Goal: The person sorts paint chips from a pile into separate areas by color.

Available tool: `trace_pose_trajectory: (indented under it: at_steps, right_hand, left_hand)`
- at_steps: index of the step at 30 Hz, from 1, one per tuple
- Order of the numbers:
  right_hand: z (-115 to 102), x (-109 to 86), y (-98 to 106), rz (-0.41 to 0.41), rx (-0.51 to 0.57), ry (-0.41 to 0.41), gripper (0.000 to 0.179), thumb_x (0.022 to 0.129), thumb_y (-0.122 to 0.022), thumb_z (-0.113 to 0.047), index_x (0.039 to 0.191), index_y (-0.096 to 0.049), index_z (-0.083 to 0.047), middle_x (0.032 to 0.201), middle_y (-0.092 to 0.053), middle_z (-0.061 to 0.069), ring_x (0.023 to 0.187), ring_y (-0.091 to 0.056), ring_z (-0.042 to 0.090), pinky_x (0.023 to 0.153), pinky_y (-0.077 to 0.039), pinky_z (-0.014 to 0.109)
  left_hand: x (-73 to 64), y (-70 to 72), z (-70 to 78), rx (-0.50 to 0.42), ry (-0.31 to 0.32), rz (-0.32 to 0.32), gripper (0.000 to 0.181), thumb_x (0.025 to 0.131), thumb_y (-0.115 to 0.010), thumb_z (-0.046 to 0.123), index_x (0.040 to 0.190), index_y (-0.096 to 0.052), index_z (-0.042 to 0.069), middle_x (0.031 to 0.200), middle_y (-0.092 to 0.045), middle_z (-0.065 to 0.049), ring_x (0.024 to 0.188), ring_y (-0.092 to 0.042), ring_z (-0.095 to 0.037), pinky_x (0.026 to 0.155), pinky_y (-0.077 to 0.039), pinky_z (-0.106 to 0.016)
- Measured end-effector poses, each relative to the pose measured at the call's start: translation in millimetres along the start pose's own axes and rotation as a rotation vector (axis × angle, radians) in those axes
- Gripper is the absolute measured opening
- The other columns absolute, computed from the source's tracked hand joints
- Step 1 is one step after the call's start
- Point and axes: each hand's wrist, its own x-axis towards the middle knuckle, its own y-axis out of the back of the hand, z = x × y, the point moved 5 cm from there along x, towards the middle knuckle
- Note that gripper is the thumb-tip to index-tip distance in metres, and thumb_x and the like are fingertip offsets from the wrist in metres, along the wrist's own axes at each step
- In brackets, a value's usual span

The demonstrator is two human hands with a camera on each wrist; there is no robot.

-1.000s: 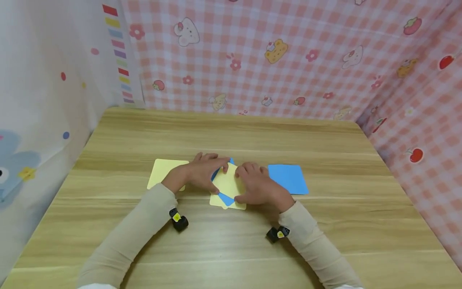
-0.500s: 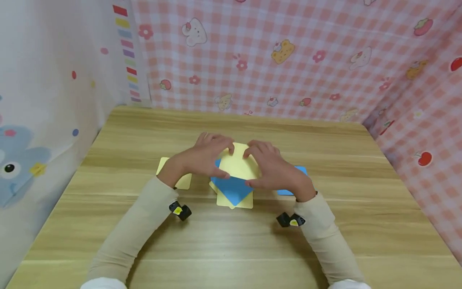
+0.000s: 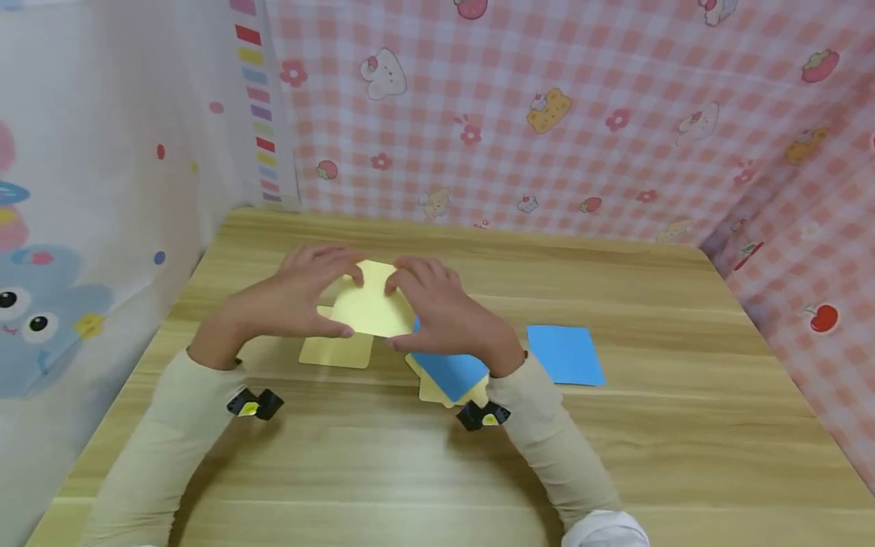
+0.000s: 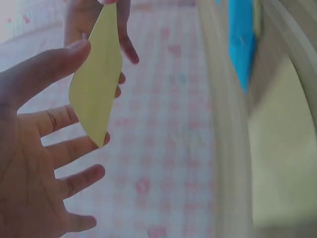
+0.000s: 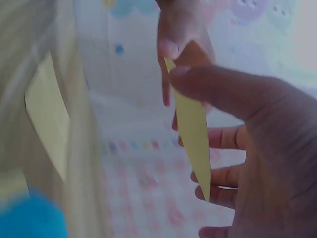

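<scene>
Yellow card (image 3: 374,302), pinched by both hands (image 3: 297,295) (image 3: 447,313) (some edge obscured), partly hides a lower card (image 3: 335,352).

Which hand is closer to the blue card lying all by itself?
The right. The right hand is just left of the blue card; the left hand is farther left, across the held yellow card.

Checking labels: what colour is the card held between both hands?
Pale yellow; the held card shows best in the head view.
</scene>
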Motion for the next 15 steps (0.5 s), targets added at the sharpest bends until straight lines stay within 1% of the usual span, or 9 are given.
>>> trace_pose_trajectory:
  at_steps: [2,4,7,10,15]
  right_hand:
    - [-10,17.3,-11,-0.035,-0.010,-0.006,0.060,0.089,-0.076,-0.045,0.132,-0.047,-0.014,0.155,-0.031,0.013,0.142,-0.028,0.032,0.112,-0.022,0.058]
    - [-16,31.8,-21,-0.063,-0.016,-0.009,0.061,0.089,-0.075,-0.047,0.133,-0.046,-0.015,0.156,-0.029,0.011,0.142,-0.028,0.030,0.112,-0.023,0.056]
    - [-16,46.2,-33,-0.091,-0.003,-0.015,0.061,0.089,-0.074,-0.048,0.133,-0.045,-0.016,0.154,-0.030,0.008,0.141,-0.028,0.029,0.111,-0.025,0.055]
    - [-10,54.9,-48,-0.125,0.013,-0.032,0.061,0.089,-0.075,-0.048,0.133,-0.046,-0.017,0.150,-0.032,0.005,0.139,-0.029,0.029,0.108,-0.027,0.053]
    - [1,65.5,-81,-0.217,0.006,-0.073,0.062,0.088,-0.075,-0.052,0.131,-0.046,-0.019,0.148,-0.035,0.004,0.138,-0.030,0.028,0.108,-0.028,0.053]
  left_hand:
    - [-15.0,6.1,-13.4,-0.021,0.040,-0.010,0.053,0.080,-0.087,0.027,0.119,-0.056,0.014,0.158,-0.039,-0.012,0.144,-0.024,-0.042,0.113,-0.012,-0.065]
    - [-25.9,10.1,-25.3,-0.050,0.073,-0.014,0.052,0.079,-0.088,0.024,0.118,-0.056,0.013,0.158,-0.039,-0.014,0.143,-0.025,-0.043,0.111,-0.014,-0.064]
    - [-34.1,8.7,-41.4,-0.095,0.095,-0.027,0.051,0.079,-0.088,0.023,0.118,-0.056,0.013,0.157,-0.039,-0.017,0.142,-0.025,-0.045,0.112,-0.013,-0.065]
    - [-34.9,-3.4,-58.5,-0.118,0.105,-0.059,0.051,0.079,-0.087,0.026,0.118,-0.056,0.014,0.156,-0.039,-0.018,0.143,-0.027,-0.045,0.113,-0.012,-0.065]
    - [-34.0,-33.6,-86.7,-0.135,0.144,-0.138,0.050,0.078,-0.087,0.028,0.116,-0.058,0.015,0.154,-0.042,-0.021,0.141,-0.030,-0.048,0.113,-0.014,-0.067]
